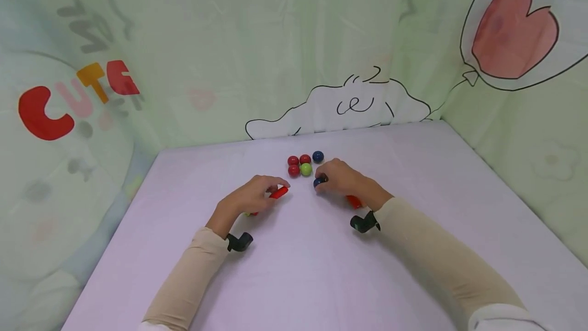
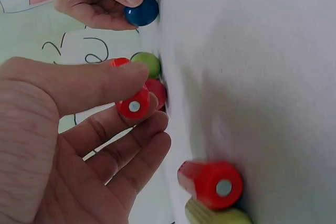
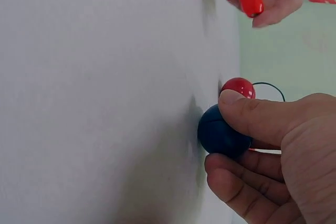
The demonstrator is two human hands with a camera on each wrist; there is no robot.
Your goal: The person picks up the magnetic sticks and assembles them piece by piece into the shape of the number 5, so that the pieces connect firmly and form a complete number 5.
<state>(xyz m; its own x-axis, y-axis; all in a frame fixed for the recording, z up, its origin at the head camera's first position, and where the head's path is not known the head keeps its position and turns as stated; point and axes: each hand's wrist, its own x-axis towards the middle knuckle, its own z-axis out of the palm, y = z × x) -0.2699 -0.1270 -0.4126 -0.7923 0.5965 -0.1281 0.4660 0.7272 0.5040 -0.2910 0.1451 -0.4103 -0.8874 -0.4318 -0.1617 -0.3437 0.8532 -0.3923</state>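
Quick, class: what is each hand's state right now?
Left hand: closed, pinching a red rod.
Right hand: closed, pinching a dark blue ball.

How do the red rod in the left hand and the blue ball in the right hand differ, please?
The red rod is long and narrow, whereas the blue ball is round. The red rod is bright red; the blue ball is dark blue. The left hand holds the red rod, the right hand the blue ball. Both are held between thumb and fingers.
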